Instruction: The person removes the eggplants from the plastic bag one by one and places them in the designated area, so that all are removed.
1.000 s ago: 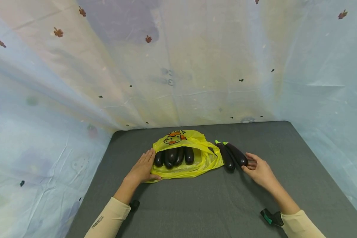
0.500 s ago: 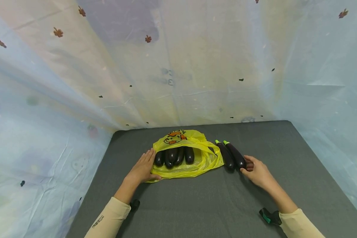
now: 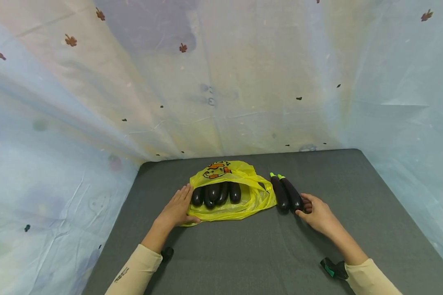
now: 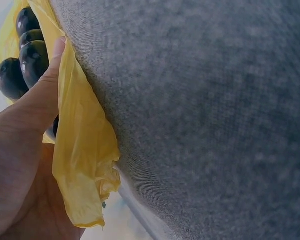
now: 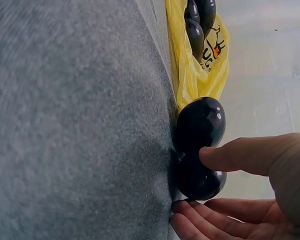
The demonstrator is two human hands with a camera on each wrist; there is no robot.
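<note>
A yellow plastic bag (image 3: 258, 205) lies with its mouth facing me, and several dark eggplants (image 3: 235, 193) show inside it. My left hand (image 3: 175, 208) rests against the bag's left side, fingers straight and thumb along the lower edge. In the left wrist view, bag film (image 4: 85, 135) hangs beside that thumb. Right of the bag, two eggplants lie side by side, green stem ends away from me. My right hand (image 3: 319, 213) holds the rounded end of the outer eggplant (image 5: 197, 177) between thumb and fingers. The inner eggplant (image 5: 202, 122) touches it, close to the bag.
A dark grey cloth-covered surface (image 3: 236, 254) lies beneath everything. Behind it and at both sides hangs pale patterned sheeting (image 3: 243, 82). Dark straps (image 3: 334, 268) are on the wrists at the cream sleeves (image 3: 369, 278).
My right hand has moved slightly left, bringing the outer eggplant's rounded end against the inner one. The inner eggplant has turned slightly. My left hand and the bag have hardly moved.
</note>
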